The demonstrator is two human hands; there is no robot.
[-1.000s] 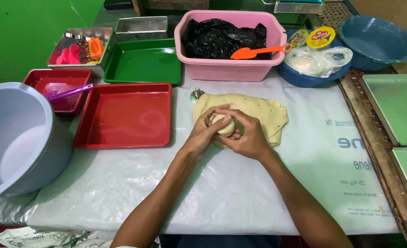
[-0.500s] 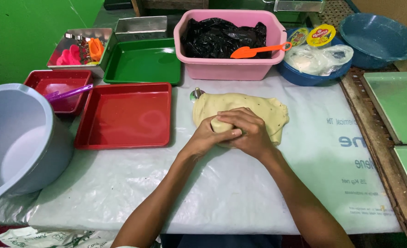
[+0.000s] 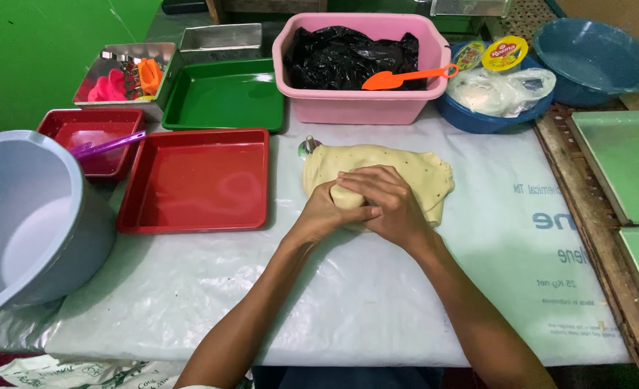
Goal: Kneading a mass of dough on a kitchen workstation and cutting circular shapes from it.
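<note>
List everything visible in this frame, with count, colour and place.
dough: 1, pale yellow, table centre
dough ball: 1, yellow, between the hands
big red tray: 1, left of dough
small red tray: 1, far left
green tray: 1, behind red tray
pink tub: 1, back centre
orange scoop: 1, on tub
grey bucket: 1, left edge
blue bowls: 2, back right
left hand: on ball
right hand: on ball

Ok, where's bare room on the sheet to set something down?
Free: the plastic sheet right of the dough, up to the wooden edge, and the near strip below the large red tray. Crowded: the back row around the pink tub.
</note>
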